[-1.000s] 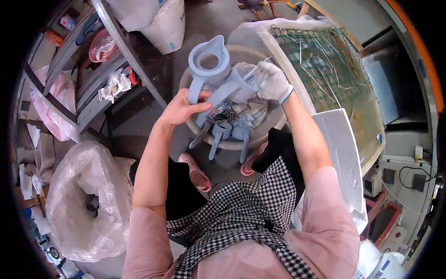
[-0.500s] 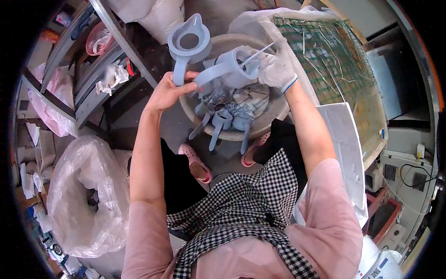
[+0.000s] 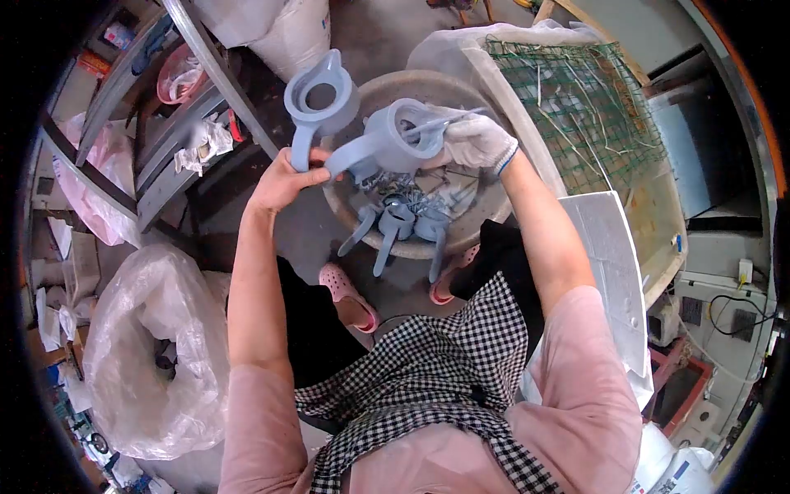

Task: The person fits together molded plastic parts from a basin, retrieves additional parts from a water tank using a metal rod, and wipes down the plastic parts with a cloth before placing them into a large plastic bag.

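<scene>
My bare left hand (image 3: 284,183) is closed around the handles of two blue-grey plastic jugs. The upper jug (image 3: 344,114) has a pointed spout and an open ring top. The lower jug (image 3: 380,132) lies tilted sideways, its round opening turned toward my right hand. My right hand (image 3: 484,142), in a white knit glove, pinches a thin pale rod (image 3: 448,119) at that opening. I cannot tell whether the rod is a tool or a piece of plastic. Beneath both hands stands a wide round tub (image 3: 336,202) with several smaller blue-grey handled pieces (image 3: 397,222) and scraps in it.
A grey metal shelf (image 3: 226,82) stands at the left, above a large clear plastic bag (image 3: 123,395). To the right is a pale tank (image 3: 535,148) with green wire mesh (image 3: 576,99) over it. A white board (image 3: 609,272) leans near my right arm.
Both hands and the two jugs have shifted slightly left. The lower jug has turned a little, and the rod lies flatter across its opening. The view has moved slightly.
</scene>
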Motion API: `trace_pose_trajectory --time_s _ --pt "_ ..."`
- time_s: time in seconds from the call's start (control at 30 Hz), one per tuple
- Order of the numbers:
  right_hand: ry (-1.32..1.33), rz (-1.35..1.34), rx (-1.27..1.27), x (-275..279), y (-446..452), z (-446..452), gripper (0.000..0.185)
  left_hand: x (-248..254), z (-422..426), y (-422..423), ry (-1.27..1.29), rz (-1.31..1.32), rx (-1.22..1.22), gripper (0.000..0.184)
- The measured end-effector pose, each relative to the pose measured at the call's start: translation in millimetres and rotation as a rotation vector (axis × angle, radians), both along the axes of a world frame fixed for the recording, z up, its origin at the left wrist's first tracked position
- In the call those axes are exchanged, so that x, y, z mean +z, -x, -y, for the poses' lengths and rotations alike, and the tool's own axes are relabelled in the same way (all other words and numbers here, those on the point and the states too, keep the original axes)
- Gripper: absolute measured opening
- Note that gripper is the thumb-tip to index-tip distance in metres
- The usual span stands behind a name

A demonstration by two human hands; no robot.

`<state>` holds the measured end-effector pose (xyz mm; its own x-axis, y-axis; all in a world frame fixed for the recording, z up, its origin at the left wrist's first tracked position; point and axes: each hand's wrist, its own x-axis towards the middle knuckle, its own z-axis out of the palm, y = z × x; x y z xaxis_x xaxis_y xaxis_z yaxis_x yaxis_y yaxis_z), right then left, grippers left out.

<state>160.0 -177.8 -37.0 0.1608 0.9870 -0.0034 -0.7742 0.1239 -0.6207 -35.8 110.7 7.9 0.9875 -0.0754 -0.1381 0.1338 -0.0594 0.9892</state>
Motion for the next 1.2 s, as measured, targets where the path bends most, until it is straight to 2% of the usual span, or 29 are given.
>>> trace_pose_trajectory --time_s 0.07,0.1,0.2,0.27,0.4,0.43,0.47,0.53,0.6,0.67,0.7,0.73,0.77,0.8,0.87,0.93,0.97,1.0,1.07,1.2 --pt "0.112 0.564 -0.197 -23.7 -9.5 0.0 0.056 -1.4 1.4 1.7 -0.028 -0.029 -0.016 0.026" --pt "0.083 0.834 -0.234 -35.0 -16.6 0.3 0.054 -3.0 3.0 1.1 -0.033 -0.033 -0.009 0.026" --pt "0.175 0.992 -0.343 -62.9 -26.8 -12.6 0.04 -3.9 11.0 -1.7 -0.046 -0.051 0.015 0.027" --pt "0.554 0.813 -0.154 -11.2 4.2 -23.7 0.042 -9.0 16.4 -2.4 -0.049 -0.071 0.032 0.026" --pt "0.676 0.965 -0.227 9.1 16.5 -30.5 0.036 -43.1 19.4 -3.4 -0.127 -0.13 -0.002 0.027" --pt "0.672 1.008 -0.328 -6.7 21.1 -36.3 0.032 -49.3 21.9 -4.7 -0.127 -0.141 0.039 0.027" --pt "0.787 1.237 -0.362 -19.6 21.8 -36.9 0.031 -55.0 23.3 -5.0 -0.126 -0.154 0.079 0.027" --pt "0.934 1.422 -0.339 -48.8 24.0 -45.1 0.029 -57.3 26.3 -4.1 -0.106 -0.19 0.085 0.025" --pt "0.929 1.434 -0.304 -71.4 21.5 -54.8 0.031 -76.2 26.4 -1.9 -0.115 -0.268 0.172 0.026" --pt "0.899 1.404 -0.015 -86.2 12.0 -71.2 0.036 -95.3 21.2 2.1 -0.074 -0.198 0.172 0.026" --pt "0.789 1.286 0.006 -90.8 9.1 -71.5 0.039 -104.2 16.0 4.1 -0.086 -0.238 0.201 0.025" --pt "0.781 1.283 0.01 -97.6 5.1 -74.1 0.039 -113.4 9.5 5.4 -0.096 -0.285 0.229 0.025" --pt "0.824 0.886 -0.077 -106.6 2.7 -77.6 0.04 -122.4 -4.8 8.5 -0.112 -0.402 0.194 0.026" --pt "0.847 0.488 -0.155 -120.9 -2.3 -78.9 0.042 -130.2 -13.6 12.7 -0.113 -0.411 0.199 0.026" --pt "0.839 1.58 0.029 -168.3 -18.8 -92.5 0.042 -146.1 -24.0 25.0 -0.103 -0.537 0.303 0.026" --pt "1.105 1.779 -0.078 -196.3 2.3 -113.9 0.033 -172.1 -31.3 34.4 -0.063 -0.555 0.358 0.027" --pt "0.936 1.883 -0.142 -211.0 15.5 -128.5 0.026 -185.5 -36.5 38.7 -0.029 -0.556 0.399 0.028" --pt "0.932 1.875 -0.138 -228.5 25.4 -141.3 0.026 -200.9 -36.2 41.5 -0.032 -0.565 0.402 0.028" --pt "0.624 2.264 -0.388 -261.3 41.6 -162.0 0.022 -226.2 -29.7 49.1 0.003 -0.562 0.502 0.027" --pt "0.74 2.236 -0.334 -282.1 30.5 -164.4 0.021 -250.3 -19.4 52.7 -0.067 -0.514 0.461 0.025"
